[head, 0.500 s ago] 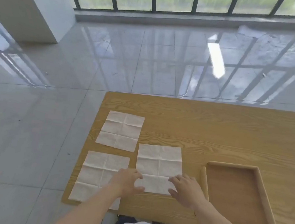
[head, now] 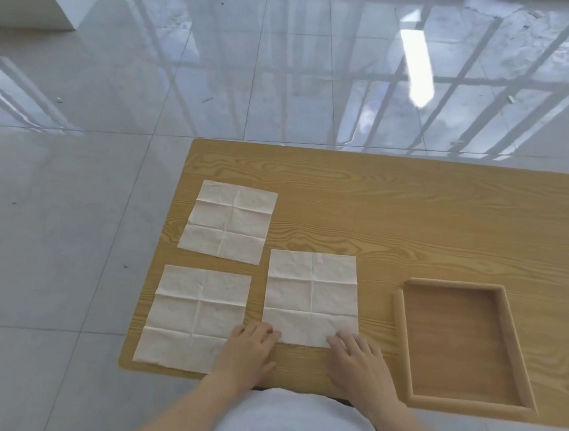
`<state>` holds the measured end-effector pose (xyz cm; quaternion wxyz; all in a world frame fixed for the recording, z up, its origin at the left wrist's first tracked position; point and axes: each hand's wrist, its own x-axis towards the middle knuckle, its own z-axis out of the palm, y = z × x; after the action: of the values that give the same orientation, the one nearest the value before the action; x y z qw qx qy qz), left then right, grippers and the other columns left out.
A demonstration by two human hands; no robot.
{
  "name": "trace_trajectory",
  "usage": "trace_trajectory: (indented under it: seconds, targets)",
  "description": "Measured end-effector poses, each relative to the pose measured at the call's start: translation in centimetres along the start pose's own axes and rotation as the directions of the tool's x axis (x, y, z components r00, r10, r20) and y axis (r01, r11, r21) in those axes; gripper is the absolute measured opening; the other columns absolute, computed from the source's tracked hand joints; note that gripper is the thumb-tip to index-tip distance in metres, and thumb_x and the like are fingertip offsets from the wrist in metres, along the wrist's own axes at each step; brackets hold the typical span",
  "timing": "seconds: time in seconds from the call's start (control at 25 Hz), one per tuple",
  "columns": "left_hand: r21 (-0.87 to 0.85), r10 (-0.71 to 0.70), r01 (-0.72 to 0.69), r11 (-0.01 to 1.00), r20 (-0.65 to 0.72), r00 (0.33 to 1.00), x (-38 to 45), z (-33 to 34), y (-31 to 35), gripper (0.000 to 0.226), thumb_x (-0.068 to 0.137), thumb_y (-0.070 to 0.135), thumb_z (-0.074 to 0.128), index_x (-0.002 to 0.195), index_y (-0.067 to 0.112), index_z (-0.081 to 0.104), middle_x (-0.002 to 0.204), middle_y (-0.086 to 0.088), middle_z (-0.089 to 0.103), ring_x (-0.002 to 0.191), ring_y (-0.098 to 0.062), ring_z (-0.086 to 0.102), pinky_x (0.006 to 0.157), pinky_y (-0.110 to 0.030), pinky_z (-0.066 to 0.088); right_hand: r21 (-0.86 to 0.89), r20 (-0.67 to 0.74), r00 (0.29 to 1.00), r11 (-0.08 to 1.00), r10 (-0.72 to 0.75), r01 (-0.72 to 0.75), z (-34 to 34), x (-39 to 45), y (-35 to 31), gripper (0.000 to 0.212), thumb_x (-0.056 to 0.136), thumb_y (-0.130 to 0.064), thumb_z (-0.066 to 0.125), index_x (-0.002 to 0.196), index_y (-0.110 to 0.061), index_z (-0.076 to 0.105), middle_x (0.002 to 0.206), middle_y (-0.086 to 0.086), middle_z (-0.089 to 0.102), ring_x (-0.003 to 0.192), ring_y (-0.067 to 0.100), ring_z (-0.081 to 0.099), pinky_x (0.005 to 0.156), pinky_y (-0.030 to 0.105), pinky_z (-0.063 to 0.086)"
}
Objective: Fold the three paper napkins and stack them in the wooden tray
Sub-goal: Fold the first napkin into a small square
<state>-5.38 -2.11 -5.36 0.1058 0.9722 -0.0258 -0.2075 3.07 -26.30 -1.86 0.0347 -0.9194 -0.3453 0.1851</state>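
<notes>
At napkin [head: 312, 298]'s near edge, left hand [head: 249, 349] and right hand [head: 356, 361] lie flat, gripping nothing; pinch both corners, fold along the crease.

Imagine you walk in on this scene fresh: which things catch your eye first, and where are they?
Three white paper napkins lie unfolded on the wooden table: the far-left napkin, the near-left napkin and the middle napkin. The left hand and right hand rest at the middle napkin's near corners. To the right sits the empty wooden tray.
</notes>
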Motion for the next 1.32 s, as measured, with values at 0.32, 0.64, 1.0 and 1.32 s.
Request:
trace_trajectory:
  seconds: [0.32, 0.64, 1.0, 1.32]
  targets:
    - [0.003, 0.060, -0.060, 0.998, -0.125, 0.990, -3.2, 1.9, 1.8, 0.062, 0.061, 0.050, 0.079, 0.114, 0.023, 0.060, 0.113, 0.001, 0.061, 0.099, -0.021, 0.059, 0.084, -0.036, 0.052, 0.039, 0.002, 1.000, 0.999, -0.004, 0.004, 3.3, -3.0, -0.1, 0.064, 0.052, -0.040, 0.090, 0.110, -0.021, 0.068, 0.104, -0.002, 0.068, 0.091, 0.023, 0.066, 0.074, 0.036, 0.056]
    - [0.037, 0.123, -0.117, 0.992, -0.318, 0.940, -4.1, 3.8, 2.1, 0.027, 0.061, 0.006, 0.074, 0.084, 0.017, 0.065, 0.091, 0.001, 0.067, 0.078, -0.020, 0.061, 0.065, -0.030, 0.048, 0.050, -0.131, 0.991, 0.998, -0.035, 0.042, 5.6, -4.4, 0.1, 0.044, 0.057, -0.001, 0.076, 0.094, -0.022, 0.068, 0.093, -0.005, 0.069, 0.078, 0.021, 0.064, 0.068, 0.034, 0.053]
    - [-0.094, 0.067, -0.104, 0.990, -0.335, 0.940, -4.7, 2.4, 1.3, 0.013, 0.074, 0.012, 0.071, 0.080, 0.022, 0.065, 0.082, 0.008, 0.065, 0.071, -0.013, 0.059, 0.062, -0.026, 0.048, 0.180, -0.180, 0.983, 0.984, 0.028, 0.005, 4.5, -4.7, 0.7, 0.021, 0.070, -0.014, 0.083, 0.076, -0.027, 0.067, 0.076, -0.013, 0.066, 0.070, 0.014, 0.062, 0.062, 0.029, 0.049]
    - [-0.323, -0.123, 0.012, 0.946, -0.323, 0.938, -2.2, -0.8, 0.6, 0.011, 0.084, 0.015, 0.068, 0.089, 0.024, 0.065, 0.085, 0.013, 0.064, 0.076, -0.007, 0.057, 0.067, -0.022, 0.047, 0.359, -0.159, 0.962, 0.921, 0.222, -0.153, 2.0, -2.7, 0.8, 0.014, 0.079, -0.018, 0.079, 0.079, -0.027, 0.069, 0.073, -0.017, 0.067, 0.070, 0.011, 0.061, 0.059, 0.028, 0.050]
